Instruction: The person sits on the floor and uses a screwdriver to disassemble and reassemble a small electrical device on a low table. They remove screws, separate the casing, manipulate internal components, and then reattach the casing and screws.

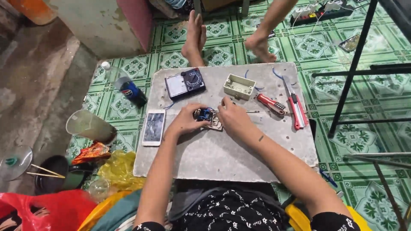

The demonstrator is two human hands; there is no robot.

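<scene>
Packages, labels and screens around the grey slab

We take the grey slab [239, 154] as landmark: on its left edge lies a white phone [153, 127], screen lit. At its far-left corner sits a meter [185, 83] with pale display. Left of it: a blue-labelled bottle [128, 89], an orange snack wrapper [90, 153].

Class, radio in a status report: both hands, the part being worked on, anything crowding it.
Left hand gripping small wired part. Right hand on it too, screwdriver alongside. Phone, meter, junction box and cutters lie apart on slab.
</scene>
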